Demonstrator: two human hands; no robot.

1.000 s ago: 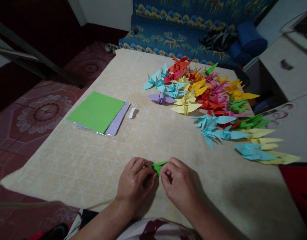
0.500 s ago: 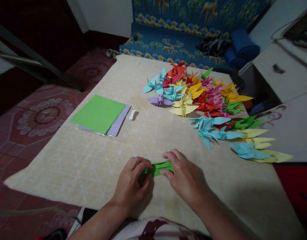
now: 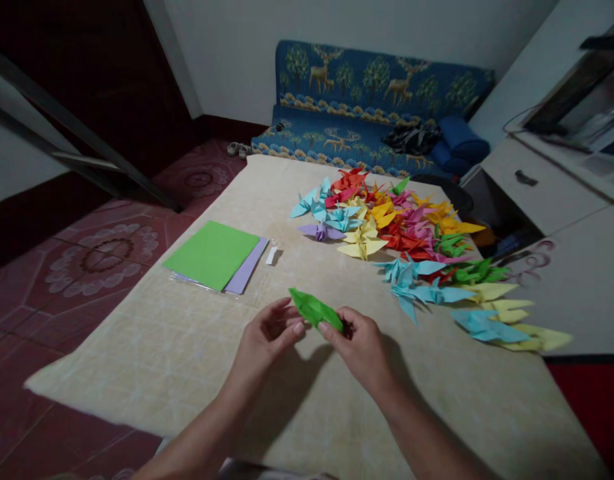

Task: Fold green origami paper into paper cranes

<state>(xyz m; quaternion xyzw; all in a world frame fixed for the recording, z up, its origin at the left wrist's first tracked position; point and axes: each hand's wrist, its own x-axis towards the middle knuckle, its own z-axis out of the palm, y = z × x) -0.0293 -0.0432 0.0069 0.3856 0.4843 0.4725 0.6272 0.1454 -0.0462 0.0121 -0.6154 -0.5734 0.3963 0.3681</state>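
Two bare hands are up over the tbl (image 3: 151,360). R hand (image 3: 359,340) has the green paper (image 3: 314,310), folded thin, pinched btwn thumb & fingers at its near end. The other end points up & left to a sharp tip. L hand (image 3: 269,333) is just beside it, thumb & fingers apart w/ a gap; can't tell if any fingertip behind the paper touches it. Past the L fingers, to the left, a flat green sheet (image 3: 214,253) lies on a purple sheet (image 3: 247,268), w/ clear wrap (image 3: 227,294) at the edge. A white bit (image 3: 271,256) sits by the sheets, ahead of the L fingertips. Ahead & right of the R fingers is a big bunch of paper birds (image 3: 411,230): red, blue, yellow, orange, pink, green & 1 purple. Far right of the R fingers is a white cabinet (image 3: 547,187). Well past all the fingers, beyond the tbl, is a blue sofa (image 3: 331,127) w/ deer & trees on it.
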